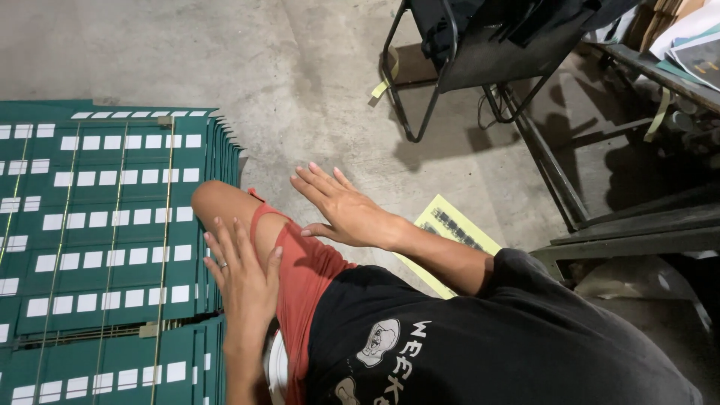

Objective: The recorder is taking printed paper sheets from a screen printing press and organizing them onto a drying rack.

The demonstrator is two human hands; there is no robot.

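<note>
My left hand, with a ring on one finger, lies flat and open on my thigh beside the red shorts, just below my bare knee. It holds nothing. My right hand is open with fingers spread, palm down, over the far side of the same leg, and is empty too. Whether it touches the leg I cannot tell. To the left of the knee stand stacks of flat green cartons with rows of white squares, bound with thin yellow straps.
A black metal-framed chair stands on the concrete floor at the upper right. Beside it is a dark metal table frame with papers on top. A yellow printed sheet lies on the floor under my right forearm.
</note>
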